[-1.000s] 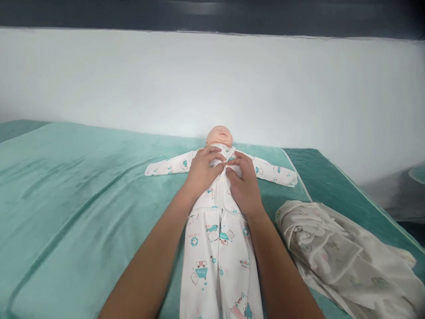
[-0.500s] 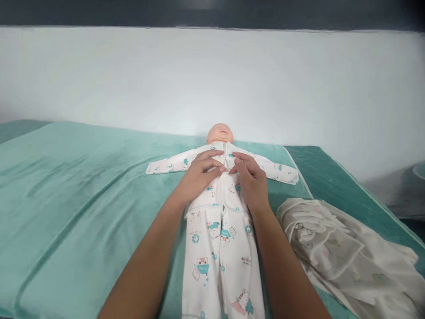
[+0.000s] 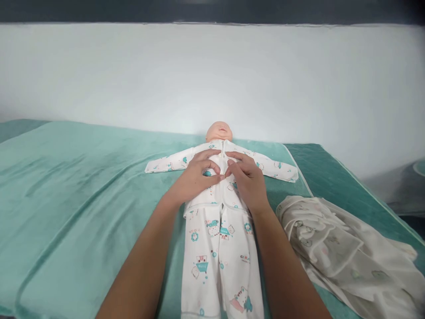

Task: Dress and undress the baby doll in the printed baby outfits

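A baby doll lies on its back, dressed in a white baby shirt with a small coloured print and in matching trousers. Both hands are at the shirt's front opening, over the doll's chest. My left hand has its thumb and forefinger bent together on the left side of the opening. From the other side, my right hand pinches the front edge with thumb and forefinger. Their fingertips nearly meet at the middle, hiding the cloth there. A pale button shows just above.
Green plush cloth with some creases covers the surface under the doll. To the right lies a heap of thin white printed fabric, close to my right forearm. A white wall stands directly behind the doll's head.
My left thumb has slid down onto the spot where a button showed, and that button is now covered. My right fingertips have shifted slightly inward. The doll lies as before.
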